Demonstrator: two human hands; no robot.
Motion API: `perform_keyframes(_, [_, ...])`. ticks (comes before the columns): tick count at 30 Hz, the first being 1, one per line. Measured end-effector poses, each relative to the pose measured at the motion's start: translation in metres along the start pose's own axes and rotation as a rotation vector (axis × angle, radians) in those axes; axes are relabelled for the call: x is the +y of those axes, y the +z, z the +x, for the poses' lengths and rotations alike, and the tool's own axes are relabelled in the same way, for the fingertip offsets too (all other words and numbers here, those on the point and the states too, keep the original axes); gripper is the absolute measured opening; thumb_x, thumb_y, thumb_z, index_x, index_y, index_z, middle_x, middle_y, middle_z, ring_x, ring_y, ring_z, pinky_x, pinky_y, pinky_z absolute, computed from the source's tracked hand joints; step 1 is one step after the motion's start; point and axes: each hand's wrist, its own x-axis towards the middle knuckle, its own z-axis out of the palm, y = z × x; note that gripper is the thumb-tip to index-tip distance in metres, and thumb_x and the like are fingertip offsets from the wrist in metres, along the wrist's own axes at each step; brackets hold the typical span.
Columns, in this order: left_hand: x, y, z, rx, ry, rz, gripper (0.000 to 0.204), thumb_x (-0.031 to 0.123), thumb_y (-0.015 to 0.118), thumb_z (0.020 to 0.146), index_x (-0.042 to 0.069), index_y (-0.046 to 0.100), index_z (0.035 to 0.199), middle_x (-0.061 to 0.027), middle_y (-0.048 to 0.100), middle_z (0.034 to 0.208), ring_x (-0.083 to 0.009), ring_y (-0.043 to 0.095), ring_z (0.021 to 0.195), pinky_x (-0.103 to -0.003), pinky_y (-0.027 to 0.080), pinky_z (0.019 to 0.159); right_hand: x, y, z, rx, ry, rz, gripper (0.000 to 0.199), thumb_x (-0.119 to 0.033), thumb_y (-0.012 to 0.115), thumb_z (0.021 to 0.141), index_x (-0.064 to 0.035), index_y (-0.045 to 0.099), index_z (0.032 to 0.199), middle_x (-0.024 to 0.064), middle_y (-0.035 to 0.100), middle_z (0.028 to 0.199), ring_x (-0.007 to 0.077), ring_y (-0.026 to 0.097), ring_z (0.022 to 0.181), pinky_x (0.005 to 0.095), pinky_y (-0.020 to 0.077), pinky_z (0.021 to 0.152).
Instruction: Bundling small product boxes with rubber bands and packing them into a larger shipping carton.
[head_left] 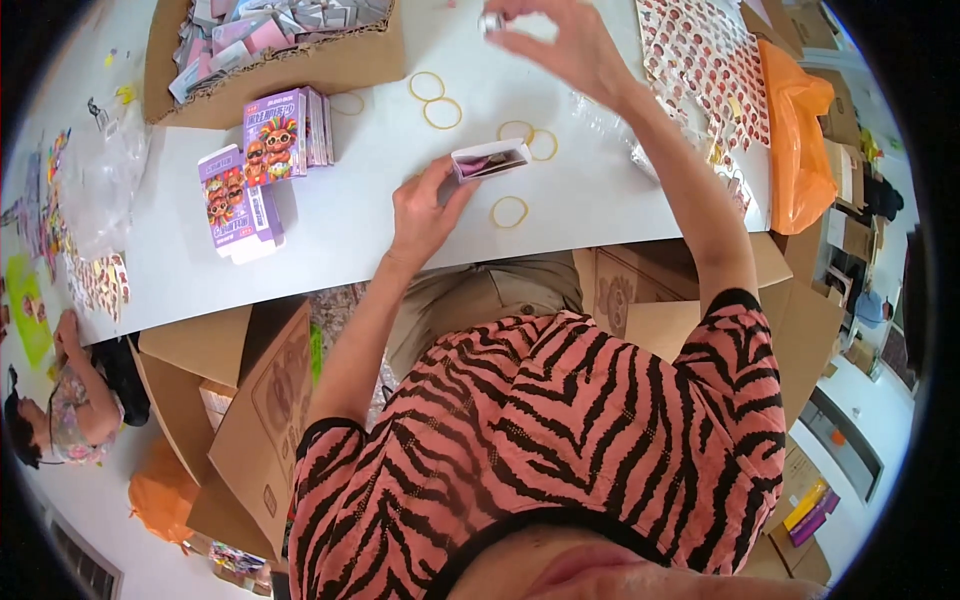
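Left grip (425,212) seemingly around open box (496,164)

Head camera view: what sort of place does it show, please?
Probably a packing workshop: purple printed boxes sit together on the white table, a cardboard carton there is full of small flat pieces, and the left hand holds a small open box.

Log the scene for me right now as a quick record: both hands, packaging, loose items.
left hand: holding small open box
right hand: raised, pinching small silvery item, kind unclear
purple boxes: left of left hand
cardboard box: holds grey and pink pieces
yellow bands: loose on white table
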Motion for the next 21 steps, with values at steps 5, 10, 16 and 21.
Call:
perform_keyframes(5, [0.000, 0.003, 0.000, -0.025, 0.011, -0.051, 0.031, 0.008, 0.075, 0.074, 0.001, 0.060, 0.101, -0.0144, 0.067, 0.082, -0.0282, 0.066, 0.069, -0.034, 0.052, 0.060, -0.052, -0.004, -0.068, -0.091, -0.231, -0.012, 0.028, -0.009, 0.073, 0.074, -0.0056, 0.064, 0.101, 0.0063, 0.065, 0.100, 0.0241, 0.060, 0.097, 0.0339, 0.0489, 0.084])
perform_keyframes(10, [0.005, 0.001, 0.002, -0.040, 0.048, -0.042, 0.030, 0.007, 0.073, 0.076, 0.002, 0.060, 0.103, -0.0126, 0.068, 0.084, -0.0251, 0.066, 0.070, -0.032, 0.051, 0.055, -0.043, 0.010, -0.093, -0.092, -0.342, -0.213, 0.028, -0.012, 0.074, 0.073, -0.0070, 0.063, 0.098, 0.0036, 0.064, 0.100, 0.0236, 0.058, 0.097, 0.0347, 0.0484, 0.082])
perform_keyframes(16, [0.007, 0.002, 0.001, -0.013, 0.058, -0.082, 0.030, 0.006, 0.073, 0.076, 0.003, 0.060, 0.103, -0.0128, 0.068, 0.085, -0.0234, 0.067, 0.072, -0.031, 0.052, 0.054, -0.041, 0.017, -0.097, -0.109, -0.417, -0.422, 0.029, -0.012, 0.074, 0.070, -0.0084, 0.061, 0.097, 0.0025, 0.057, 0.103, 0.0243, 0.055, 0.094, 0.0365, 0.0476, 0.080])
perform_keyframes(21, [0.010, -0.001, 0.000, -0.080, -0.080, -0.080, 0.026, 0.003, 0.070, 0.079, 0.001, 0.061, 0.103, -0.0095, 0.069, 0.090, -0.0167, 0.067, 0.081, -0.028, 0.052, 0.073, -0.040, 0.017, -0.103, -0.065, -0.373, -0.407, 0.028, -0.011, 0.073, 0.071, -0.0086, 0.061, 0.095, 0.0067, 0.055, 0.107, 0.0252, 0.055, 0.094, 0.0366, 0.0478, 0.079])
